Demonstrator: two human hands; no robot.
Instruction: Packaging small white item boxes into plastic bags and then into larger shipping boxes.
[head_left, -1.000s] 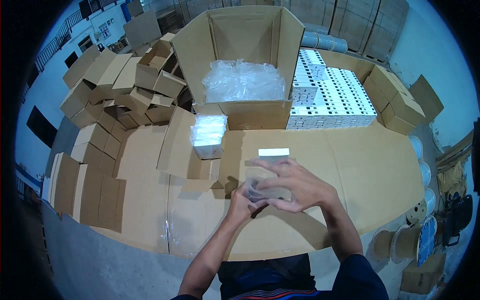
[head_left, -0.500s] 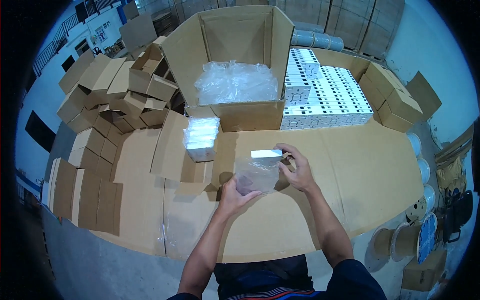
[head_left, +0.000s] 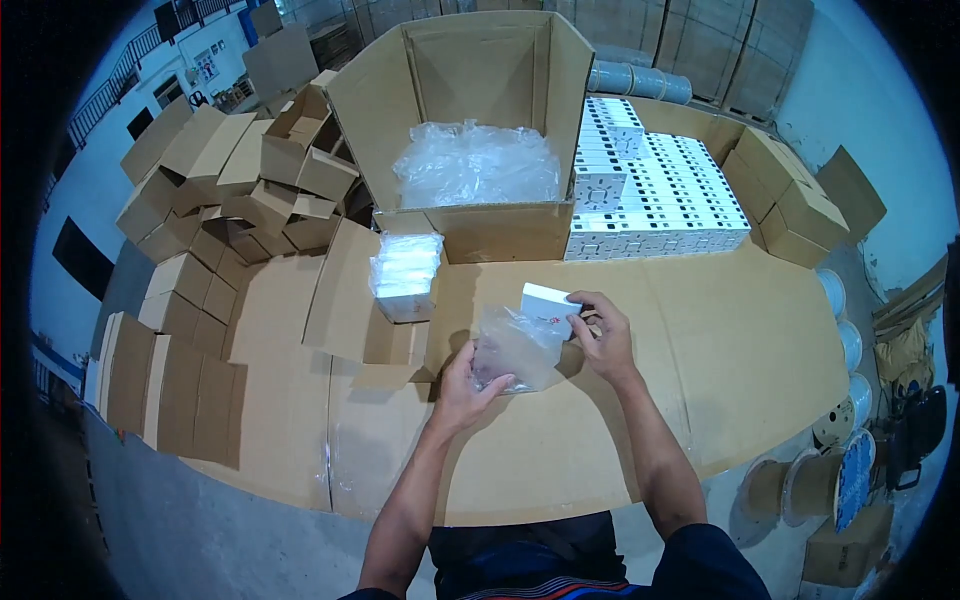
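Change: both hands have drawn apart since a second ago, when they were bunched together over the bag; the small box now sticks out of the bag's far right end.
Left hand (head_left: 462, 385): fingers curled and clamped on the near left edge of a clear crinkled plastic bag (head_left: 515, 350), just above the cardboard-covered table (head_left: 700, 350).
Right hand (head_left: 603, 335): fingers closed on the right side of a small white rectangular cardboard box (head_left: 550, 303), which sits at the bag's mouth; how far it is inside, I cannot tell.
Left, a little farther: a stack of clear plastic bags (head_left: 405, 272) rests on a flat cardboard sheet (head_left: 350, 310).
Far centre: a large open brown carton (head_left: 470, 90) with a clear plastic liner (head_left: 478, 165) inside.
Far right: rows of small white boxes (head_left: 660, 195) packed tightly beside the carton.
Far left: a heap of folded brown cartons (head_left: 230, 180).
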